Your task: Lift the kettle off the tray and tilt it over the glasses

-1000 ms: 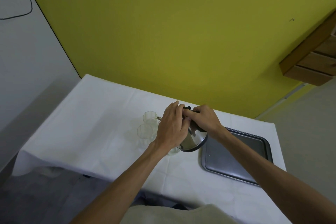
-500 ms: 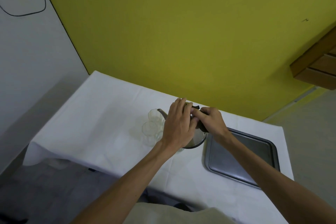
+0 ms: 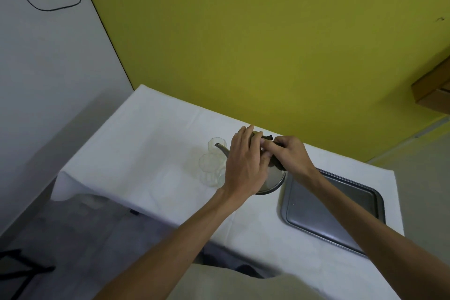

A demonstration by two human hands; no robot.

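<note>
The round steel kettle with a thin curved spout (image 3: 272, 181) stood on the white cloth of the table (image 3: 151, 153), just left of the dark grey metal baking tray (image 3: 333, 209). The left hand (image 3: 246, 165) lay over its top with fingers fairly straight, pressing on the lid area. The right hand (image 3: 289, 153) was curled around the black handle (image 3: 267, 138) and gripped it.

The main risk was probably at the spout tip. It pointed at two clear glass cups (image 3: 211, 168), which stood very near, one behind the other. If the kettle tipped too quickly, liquid could miss a cup and wet the cloth, or the spout could knock a light cup over. The lid could also slip if the left hand's pressure was lost.

The tray stood close beside the right wrist, so it limited a move to that side. The yellow wall (image 3: 267, 44) rose directly behind the table.
</note>
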